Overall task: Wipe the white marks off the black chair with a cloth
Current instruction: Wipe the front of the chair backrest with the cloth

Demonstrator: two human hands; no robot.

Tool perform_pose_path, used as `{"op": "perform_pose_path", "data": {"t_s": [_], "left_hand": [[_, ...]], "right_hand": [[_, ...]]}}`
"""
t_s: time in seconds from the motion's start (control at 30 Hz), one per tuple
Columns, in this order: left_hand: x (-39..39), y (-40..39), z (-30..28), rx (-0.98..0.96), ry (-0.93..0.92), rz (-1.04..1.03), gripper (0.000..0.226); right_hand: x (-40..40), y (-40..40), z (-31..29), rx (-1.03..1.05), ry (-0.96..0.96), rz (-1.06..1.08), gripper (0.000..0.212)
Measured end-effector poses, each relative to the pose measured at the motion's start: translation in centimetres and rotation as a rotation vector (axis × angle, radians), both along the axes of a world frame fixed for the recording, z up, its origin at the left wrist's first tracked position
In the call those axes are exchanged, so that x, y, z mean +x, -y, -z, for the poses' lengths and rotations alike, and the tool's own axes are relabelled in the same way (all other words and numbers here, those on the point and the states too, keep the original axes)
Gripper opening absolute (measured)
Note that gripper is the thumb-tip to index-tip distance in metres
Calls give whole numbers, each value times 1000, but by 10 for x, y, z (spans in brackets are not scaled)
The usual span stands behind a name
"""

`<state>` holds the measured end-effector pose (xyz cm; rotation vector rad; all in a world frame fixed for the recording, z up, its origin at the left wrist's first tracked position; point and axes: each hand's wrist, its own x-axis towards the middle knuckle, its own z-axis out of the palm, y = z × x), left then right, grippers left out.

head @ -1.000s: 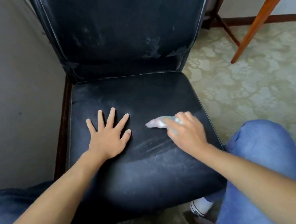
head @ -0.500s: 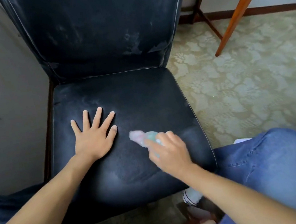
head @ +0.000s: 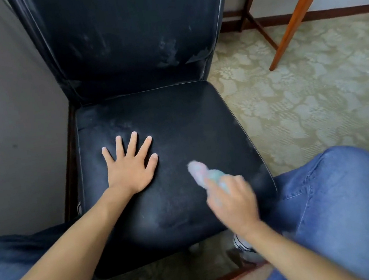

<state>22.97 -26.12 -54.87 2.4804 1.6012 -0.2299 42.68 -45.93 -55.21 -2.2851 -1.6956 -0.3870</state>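
Note:
The black chair (head: 176, 117) fills the middle of the view, with white smears on its backrest (head: 168, 48) and a faint white haze over the seat. My left hand (head: 130, 165) lies flat on the seat's left side, fingers spread. My right hand (head: 231, 200) grips a small pale cloth (head: 198, 171), pink and light blue, and holds it against the seat near the front right. The right hand and cloth are blurred by motion.
A grey wall (head: 6, 116) stands close along the chair's left side. A wooden table leg (head: 296, 19) rises at the back right over the patterned carpet (head: 314, 99). My knees in blue jeans (head: 341, 201) flank the seat's front edge.
My right hand has dragged the cloth from the seat's right middle back toward the front edge. My left hand has stayed flat on the seat. The camera has shifted.

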Motion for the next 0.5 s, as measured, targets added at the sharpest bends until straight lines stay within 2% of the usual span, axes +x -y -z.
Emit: {"op": "perform_pose_path", "data": {"t_s": [0.03,0.1,0.13,0.17,0.23,0.3,0.33,0.43,0.5], "left_hand": [[-2,1,-2,-7,4,9,65],[-15,0,-11,-32,18,58,63],[-21,-3,-17,-57,48,85,58],[-31,-8,-23,-93,105,81,54],[-52,-22,-40,-167,231,-4,50],[-72,-36,-50,-133,276,-99,45],[-83,-40,-51,-105,262,-126,45],[-99,-49,-44,-141,274,-127,48],[-101,-54,-40,-172,347,-178,48]], "right_hand": [[33,2,-3,-10,-37,207,55],[59,1,3,108,-186,550,43],[50,-3,5,151,-229,630,36],[29,-9,12,166,-233,609,31],[-38,-18,15,170,-163,373,34],[-116,-23,16,102,-177,1,46],[-149,-28,15,84,-173,-196,44],[-176,-61,11,106,-158,-651,20],[-160,-94,9,99,-143,-810,9]]}}
